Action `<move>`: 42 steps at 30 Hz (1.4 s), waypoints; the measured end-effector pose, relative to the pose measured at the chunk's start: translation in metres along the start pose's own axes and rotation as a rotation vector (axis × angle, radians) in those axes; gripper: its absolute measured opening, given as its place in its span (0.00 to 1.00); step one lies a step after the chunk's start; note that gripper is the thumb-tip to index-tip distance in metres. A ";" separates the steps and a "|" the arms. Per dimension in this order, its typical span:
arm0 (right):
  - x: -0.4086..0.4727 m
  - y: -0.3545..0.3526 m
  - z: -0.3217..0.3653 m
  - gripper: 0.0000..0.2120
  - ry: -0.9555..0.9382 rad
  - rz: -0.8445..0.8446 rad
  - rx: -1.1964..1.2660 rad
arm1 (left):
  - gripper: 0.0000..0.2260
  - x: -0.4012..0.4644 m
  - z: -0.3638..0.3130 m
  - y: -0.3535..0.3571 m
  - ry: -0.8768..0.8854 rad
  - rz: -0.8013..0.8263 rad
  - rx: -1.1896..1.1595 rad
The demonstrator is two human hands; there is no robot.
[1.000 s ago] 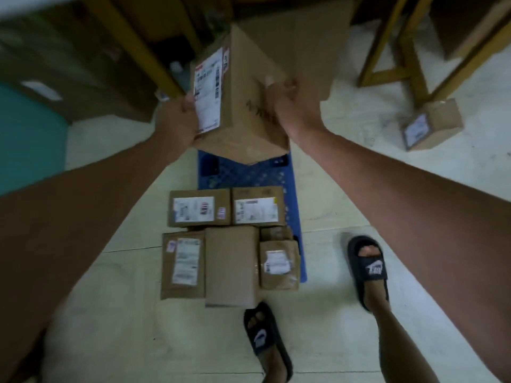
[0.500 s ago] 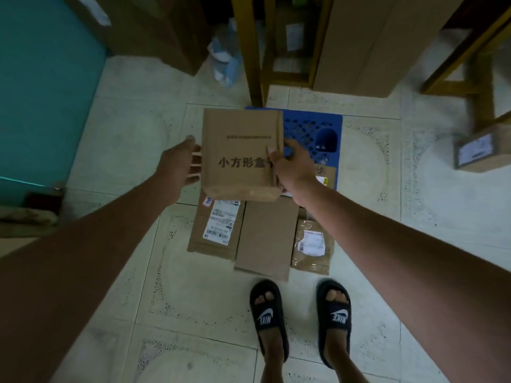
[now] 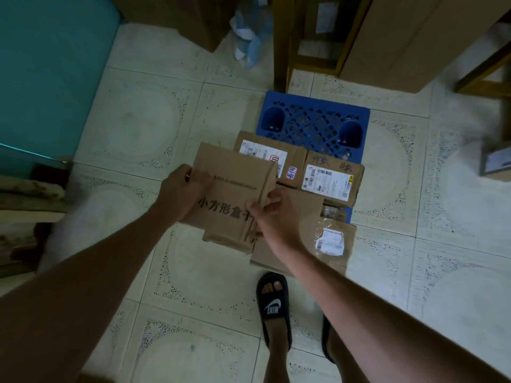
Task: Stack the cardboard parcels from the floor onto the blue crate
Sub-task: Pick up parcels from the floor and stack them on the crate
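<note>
Fingers of both hands curl round a printed cardboard parcel (image 3: 231, 189), left hand (image 3: 181, 190) on its left edge, right hand (image 3: 272, 215) on its right. Parcel held above labelled parcels (image 3: 330, 179) lying on blue crate (image 3: 313, 123). Black slide sandal (image 3: 273, 305) on tiled floor (image 3: 138, 123) below.

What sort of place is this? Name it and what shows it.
Probably a small storeroom or parcel sorting room: labelled cardboard parcels lie on a tiled floor by a blue crate, with big cartons and wooden racks behind.
</note>
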State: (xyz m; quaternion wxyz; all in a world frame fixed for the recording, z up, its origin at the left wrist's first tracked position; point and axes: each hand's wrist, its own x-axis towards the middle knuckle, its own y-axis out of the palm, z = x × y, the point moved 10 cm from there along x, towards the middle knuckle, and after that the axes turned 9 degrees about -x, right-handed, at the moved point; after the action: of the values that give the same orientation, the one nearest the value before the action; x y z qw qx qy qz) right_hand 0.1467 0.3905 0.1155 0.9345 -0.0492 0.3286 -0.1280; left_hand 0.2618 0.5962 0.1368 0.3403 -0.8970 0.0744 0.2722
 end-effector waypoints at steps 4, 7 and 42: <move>-0.009 0.018 -0.023 0.14 0.008 0.033 -0.050 | 0.22 -0.011 0.030 0.000 -0.059 -0.030 0.018; -0.009 0.022 -0.038 0.14 0.049 0.056 -0.068 | 0.23 -0.016 0.037 0.009 -0.056 -0.003 0.049; 0.054 -0.393 -0.076 0.25 0.195 -0.479 -0.210 | 0.19 -0.019 -0.235 0.231 0.475 -0.002 0.348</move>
State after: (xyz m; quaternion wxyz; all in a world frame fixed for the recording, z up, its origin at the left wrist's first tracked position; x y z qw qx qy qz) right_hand 0.0580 -0.0033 0.0934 0.8312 -0.2095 0.4076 -0.3148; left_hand 0.2749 0.2677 0.1613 0.4623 -0.8638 0.1966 0.0375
